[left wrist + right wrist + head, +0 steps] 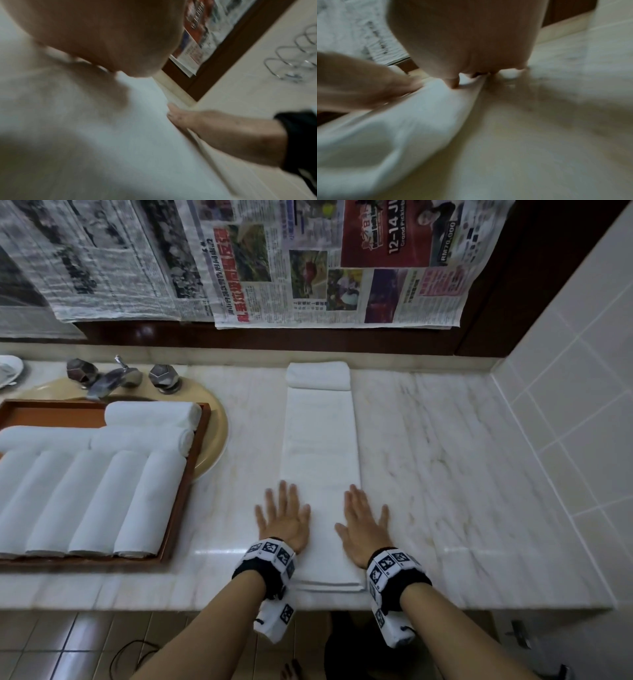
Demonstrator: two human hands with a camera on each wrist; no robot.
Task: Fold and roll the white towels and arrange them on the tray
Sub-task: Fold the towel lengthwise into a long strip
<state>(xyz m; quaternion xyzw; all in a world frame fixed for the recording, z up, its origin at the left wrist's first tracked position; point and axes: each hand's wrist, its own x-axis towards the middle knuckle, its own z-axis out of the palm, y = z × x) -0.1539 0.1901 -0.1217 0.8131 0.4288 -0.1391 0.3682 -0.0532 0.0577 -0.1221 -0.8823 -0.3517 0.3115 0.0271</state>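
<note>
Our left hand [286,518] and right hand [363,525] flat, fingers spread, pressing near end of folded towel strip [320,460] on worktop [445,460]. Far end already rolled. Tray [178,508] at left holds finished rolled towels [92,501]. Risk, we reckon: uneven pressing skews layers, roll goes crooked. Newspaper [387,244] reads "12-14", "RM70,000".
</note>
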